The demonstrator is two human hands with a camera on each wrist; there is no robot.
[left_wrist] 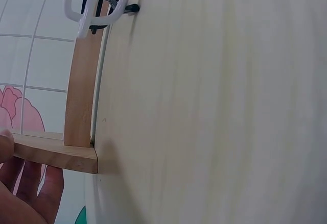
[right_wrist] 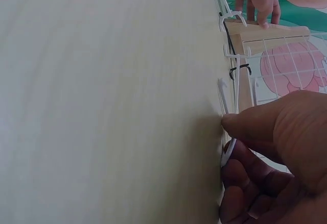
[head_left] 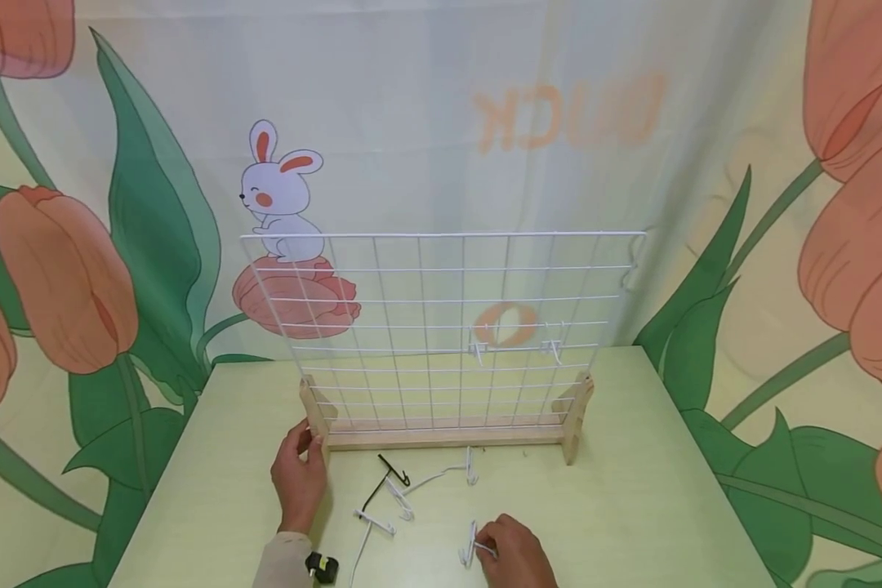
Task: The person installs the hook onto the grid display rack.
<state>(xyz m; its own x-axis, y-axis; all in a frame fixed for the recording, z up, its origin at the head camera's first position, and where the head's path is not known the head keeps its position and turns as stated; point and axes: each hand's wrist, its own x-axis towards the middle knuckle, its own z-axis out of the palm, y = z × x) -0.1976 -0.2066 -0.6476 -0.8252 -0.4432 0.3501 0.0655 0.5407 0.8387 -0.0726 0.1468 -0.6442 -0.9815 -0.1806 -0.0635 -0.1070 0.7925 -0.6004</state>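
A white wire grid rack stands upright in a wooden base. My left hand holds the left wooden end piece, its thumb on one side and fingers on the other in the left wrist view. On the tabletop near the front, my right hand pinches a white wire hook between thumb and fingers; in the right wrist view part of that hook shows between them. Two white hooks, one at left and one at right, hang on the grid.
Between the hands lie several loose hooks, among them a black hook and a long white hook. A black device sits at the left wrist. Behind the table hangs a printed curtain with tulips and a rabbit.
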